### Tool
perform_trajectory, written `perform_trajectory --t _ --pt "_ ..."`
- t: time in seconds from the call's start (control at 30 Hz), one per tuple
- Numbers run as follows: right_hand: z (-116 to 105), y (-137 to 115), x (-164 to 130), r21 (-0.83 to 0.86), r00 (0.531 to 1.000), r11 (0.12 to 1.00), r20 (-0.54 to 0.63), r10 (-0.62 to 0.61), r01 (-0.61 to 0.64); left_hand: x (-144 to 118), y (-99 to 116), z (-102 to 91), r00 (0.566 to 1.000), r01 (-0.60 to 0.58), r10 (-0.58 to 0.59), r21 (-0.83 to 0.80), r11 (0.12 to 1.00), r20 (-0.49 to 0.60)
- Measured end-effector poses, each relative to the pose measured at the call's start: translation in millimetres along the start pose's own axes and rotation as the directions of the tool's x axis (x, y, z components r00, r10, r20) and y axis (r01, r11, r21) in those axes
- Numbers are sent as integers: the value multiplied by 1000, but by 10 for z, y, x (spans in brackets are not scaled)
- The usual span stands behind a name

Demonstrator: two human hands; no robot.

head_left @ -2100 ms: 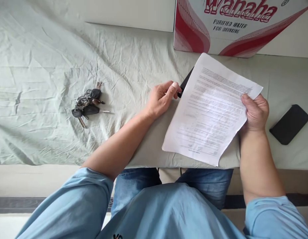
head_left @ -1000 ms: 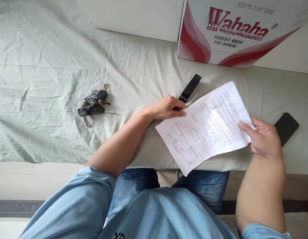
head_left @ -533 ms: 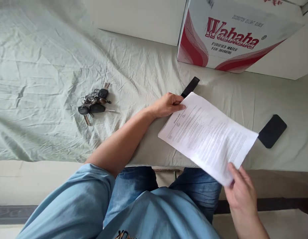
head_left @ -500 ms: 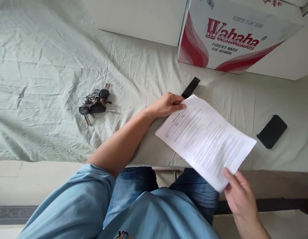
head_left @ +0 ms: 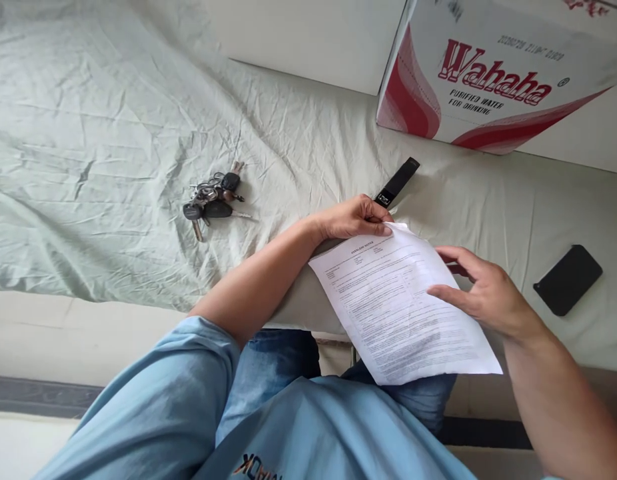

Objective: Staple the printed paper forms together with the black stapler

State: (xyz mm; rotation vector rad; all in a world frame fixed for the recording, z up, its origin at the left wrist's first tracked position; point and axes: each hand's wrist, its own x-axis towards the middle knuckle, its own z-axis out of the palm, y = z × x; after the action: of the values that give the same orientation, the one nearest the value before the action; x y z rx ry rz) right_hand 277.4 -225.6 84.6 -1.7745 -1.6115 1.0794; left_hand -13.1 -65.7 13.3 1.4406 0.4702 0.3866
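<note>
labels: the printed sheet carries the heading "overleaf notice", just below the left fingers; its body text is too fine to read. the carton, beyond the right fingers, is marked "wahaha", ®, in red and "purified water for drinking" in black; the stamped code above is not clearly legible.

finger state: the left hand has thumb and fingers clamped on the sheet at its top edge. the right hand has thumb and fingers apart at the sheet's right edge, thumb tip over the printed face; contact cannot be told.

edges and clearance: the sheet's lower end projects past the near edge of the tablecloth, over the jeans. cloth separates the right fingers from the black phone on their right. the narrow black device extends from just beside the left fingers toward the carton. the bunch of keys lies well to the left of the left fingers, across wrinkled cloth.

orientation: heading end at the left fingers, text upright to the wearer. the long axis runs from those fingers toward the lap, slanting right.
</note>
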Motion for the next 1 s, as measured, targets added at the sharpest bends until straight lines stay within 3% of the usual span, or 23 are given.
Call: perform_trajectory --t 0.07,0.13,0.23,0.37,0.53,0.63,0.8,1.0 --pt "70 -13 221 -2 998 1000 64 4 -4 -23 14 0 999 2 -4 -43 999 -38" --pt "53 33 391 69 999 997 31 25 -27 -40 15 -23 995 -15 4 -99 995 -104" --pt "-30 229 610 237 988 971 -155 20 18 -56 -13 -93 969 -60 13 -186 981 -245" --pt "-11 666 864 374 901 906 -433 -17 197 -66 -76 -184 942 -110 40 -191 975 -334" --pt "90 1033 984 339 860 902 -506 -64 267 -31 -183 -190 941 -116 91 -58 992 -325" --pt "86 1069 984 308 848 907 -523 -90 286 8 -228 -146 915 -103 95 0 995 -391" --pt "92 1060 1013 309 798 892 -597 -90 331 16 -230 -81 863 -108 53 -81 991 -503" --pt "11 1034 994 339 769 887 -639 -28 314 42 -293 -138 837 -197 103 -119 973 -538"
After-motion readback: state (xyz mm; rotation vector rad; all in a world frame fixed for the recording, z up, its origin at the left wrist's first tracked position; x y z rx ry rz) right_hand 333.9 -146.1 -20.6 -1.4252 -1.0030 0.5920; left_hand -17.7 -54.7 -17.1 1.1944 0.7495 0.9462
